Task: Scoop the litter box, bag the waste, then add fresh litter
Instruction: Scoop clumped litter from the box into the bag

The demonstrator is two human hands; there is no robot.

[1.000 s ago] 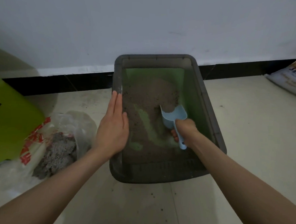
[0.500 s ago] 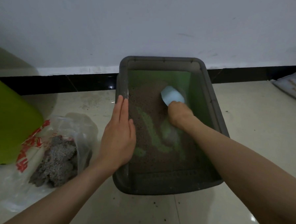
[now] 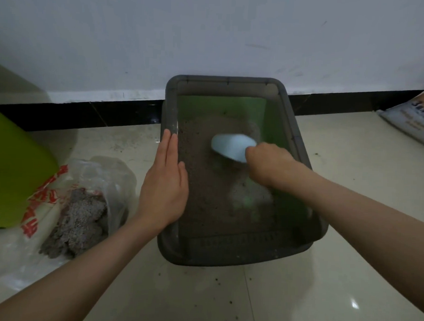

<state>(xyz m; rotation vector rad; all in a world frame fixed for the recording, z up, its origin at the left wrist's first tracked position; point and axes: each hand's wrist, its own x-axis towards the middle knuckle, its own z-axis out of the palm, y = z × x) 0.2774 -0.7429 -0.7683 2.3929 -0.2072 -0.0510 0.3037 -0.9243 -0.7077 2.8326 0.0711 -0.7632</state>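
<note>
Left hand [image 3: 164, 189] flat, fingers straight, pressing litter box [image 3: 302, 150] left rim. Right hand [image 3: 271, 163] curled round pale blue scoop [image 3: 231, 146], bowl turned down on brown litter [image 3: 204, 184] mid-box. Waste bag [image 3: 81, 202] left on floor. Box against wall.

The litter box [image 3: 302, 150] sits on the floor [image 3: 322, 276] against the wall [image 3: 212, 32], holding litter [image 3: 204, 196] and the scoop [image 3: 231, 148]; the waste bag [image 3: 81, 202] lies to its left, a sack [image 3: 414, 122] at the floor's far right edge
</note>
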